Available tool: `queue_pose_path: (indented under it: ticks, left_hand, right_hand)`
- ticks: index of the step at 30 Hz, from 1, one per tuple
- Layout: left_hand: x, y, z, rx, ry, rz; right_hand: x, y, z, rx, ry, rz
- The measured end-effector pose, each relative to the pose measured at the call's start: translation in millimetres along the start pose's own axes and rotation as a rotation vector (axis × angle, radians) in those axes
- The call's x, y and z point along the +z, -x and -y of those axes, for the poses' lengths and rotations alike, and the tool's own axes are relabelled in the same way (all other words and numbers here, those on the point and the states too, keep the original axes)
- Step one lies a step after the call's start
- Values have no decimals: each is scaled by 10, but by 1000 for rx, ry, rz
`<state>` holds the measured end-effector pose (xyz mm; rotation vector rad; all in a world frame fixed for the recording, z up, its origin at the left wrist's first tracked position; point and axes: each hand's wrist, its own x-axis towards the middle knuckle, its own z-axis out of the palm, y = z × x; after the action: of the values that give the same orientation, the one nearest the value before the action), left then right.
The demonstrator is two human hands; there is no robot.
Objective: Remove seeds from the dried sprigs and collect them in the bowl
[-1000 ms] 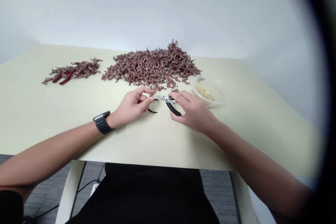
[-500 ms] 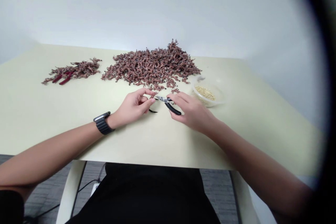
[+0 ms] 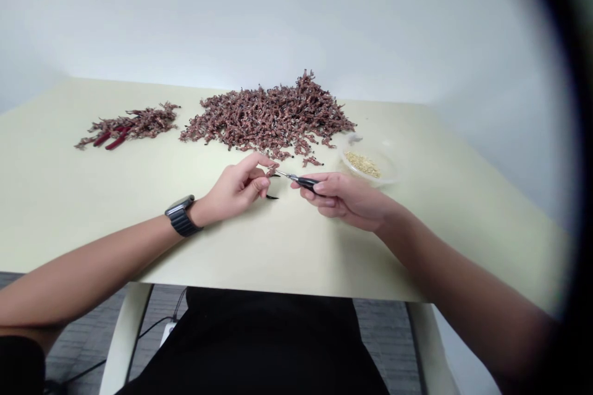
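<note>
My left hand (image 3: 243, 188) pinches a small reddish-brown piece (image 3: 272, 170) between thumb and fingers. Two dark curved tips (image 3: 273, 198) stick out past that hand; I cannot tell what they belong to or whether the hand holds them. My right hand (image 3: 347, 197) is wrapped round small pliers (image 3: 306, 182) with black handles and a metal nose. The plier tips reach the small piece at its right side. Just beyond the hands lies a large heap of similar reddish-brown pieces (image 3: 273, 117), with a loose one (image 3: 312, 162) at its near edge.
A clear round bowl (image 3: 390, 168) with yellowish bits (image 3: 364, 164) stands beyond my right hand. On the left lies a smaller pile of brown pieces (image 3: 155, 122) with a red-handled tool (image 3: 118, 137) among them. A pale wall (image 3: 231, 18) bounds the table's (image 3: 241, 259) back.
My right hand has turned the pliers, so they now appear edge-on with their handles closer together. It sits slightly lower and further right. My left hand has barely moved.
</note>
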<state>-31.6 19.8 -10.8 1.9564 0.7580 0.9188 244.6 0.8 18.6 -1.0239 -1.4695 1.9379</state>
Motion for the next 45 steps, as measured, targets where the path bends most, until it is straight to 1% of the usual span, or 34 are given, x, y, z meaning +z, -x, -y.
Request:
queue_pose_path:
  ticks: [1, 3, 5, 8, 11, 13, 15, 17, 18, 21, 24, 30, 35, 41, 45]
  left_hand:
    - [5, 5, -1, 6, 11, -7]
    - [20, 9, -9, -8, 39, -26]
    - [36, 5, -18, -43, 67, -48]
    - [49, -7, -24, -89, 76, -93]
    - [53, -17, -33, -112, 56, -113]
    - [56, -21, -46, -135, 51, -114]
    - [62, -24, -62, -160, 61, -116]
    - [70, -26, -75, -178, 79, -116]
    - [74, -27, -79, -183, 88, -117]
    - [84, -28, -88, -191, 108, -113]
    - [91, -26, -92, -211, 117, -105]
    - [104, -23, -94, -233, 151, -99]
    - [111, -21, -108, -244, 146, -96]
    - [109, -18, -122, -250, 133, -90]
    - [106, -14, -127, -254, 131, -88]
  right_hand:
    - [-4, -7, 4, 19, -89, 29]
    - [-2, -16, 11, 25, -158, 34]
    - [9, -11, 17, 0, -81, -2]
    - [36, 14, 8, -91, 257, -123]
    - [67, 25, -35, -231, 646, -277]
    - [79, 11, -77, -387, 879, -378]
    - [74, -15, -122, -572, 1076, -457]
    - [53, -38, -162, -704, 1213, -488]
    - [38, -46, -179, -734, 1263, -487]
    - [-6, -57, -215, -746, 1379, -471]
    - [-26, -67, -235, -752, 1427, -455]
    - [-6, -90, -239, -786, 1401, -424]
    - [21, -72, -227, -748, 1401, -436]
    - [-5, -95, -254, -775, 1399, -404]
    - [-1, -102, -251, -767, 1404, -401]
